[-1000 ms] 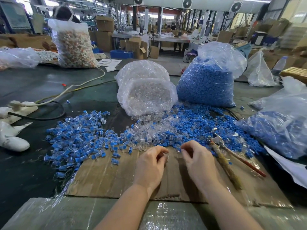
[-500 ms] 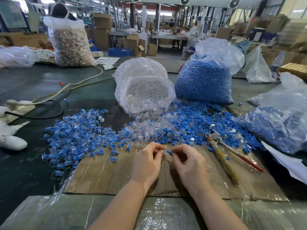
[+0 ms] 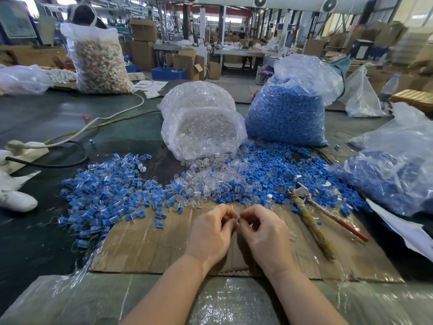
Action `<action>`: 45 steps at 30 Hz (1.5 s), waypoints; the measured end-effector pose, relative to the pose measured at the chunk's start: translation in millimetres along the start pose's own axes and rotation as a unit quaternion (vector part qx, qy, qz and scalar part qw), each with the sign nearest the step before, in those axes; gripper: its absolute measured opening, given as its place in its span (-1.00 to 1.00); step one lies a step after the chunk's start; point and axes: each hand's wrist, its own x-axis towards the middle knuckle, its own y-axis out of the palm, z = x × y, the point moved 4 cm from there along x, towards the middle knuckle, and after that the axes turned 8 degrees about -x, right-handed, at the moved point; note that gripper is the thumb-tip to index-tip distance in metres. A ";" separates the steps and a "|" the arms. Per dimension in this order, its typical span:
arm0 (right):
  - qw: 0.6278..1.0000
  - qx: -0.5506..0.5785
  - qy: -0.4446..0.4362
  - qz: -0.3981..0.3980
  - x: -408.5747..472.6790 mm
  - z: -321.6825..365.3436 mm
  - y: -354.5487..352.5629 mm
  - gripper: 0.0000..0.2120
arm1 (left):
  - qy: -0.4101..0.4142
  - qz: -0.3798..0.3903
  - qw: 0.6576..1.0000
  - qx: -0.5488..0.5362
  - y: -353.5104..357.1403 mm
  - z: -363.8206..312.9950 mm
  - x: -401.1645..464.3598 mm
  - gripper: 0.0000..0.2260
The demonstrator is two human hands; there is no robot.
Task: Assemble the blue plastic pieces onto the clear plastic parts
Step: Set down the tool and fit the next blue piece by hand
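Left hand: fingers curled tight, tips meeting those of the right hand; whatever it pinches is hidden behind its own fingers, so I cannot tell what it holds.
Right hand: fingers curled, thumb and forefinger pinching one small blue piece, which shows as a sliver between the two hands. Both hands hover just above the cardboard sheet.

Counts, going outward:
- Pliers, one pair, red-handled, lying on the cardboard to the right of the hands.
- Pile of assembled parts, one, left of the hands: clear shells with blue inserts, too many to count.
- Loose clear plastic parts, one heap, spilling from the mouth of a clear bag lying on its side.
- Loose blue pieces, one heap, small and blocky, beside the clear heap and mixed in at its edge.
- Bags of blue pieces, two: one upright, one slumped at far right.
- Power strip, one, far left, on the dark table.
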 end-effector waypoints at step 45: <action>0.981 -0.159 0.098 -0.061 10.0 -28.2 -29.2 -0.73 | -0.070 -0.013 0.992 -0.106 -3.0 7.7 7.4 -0.88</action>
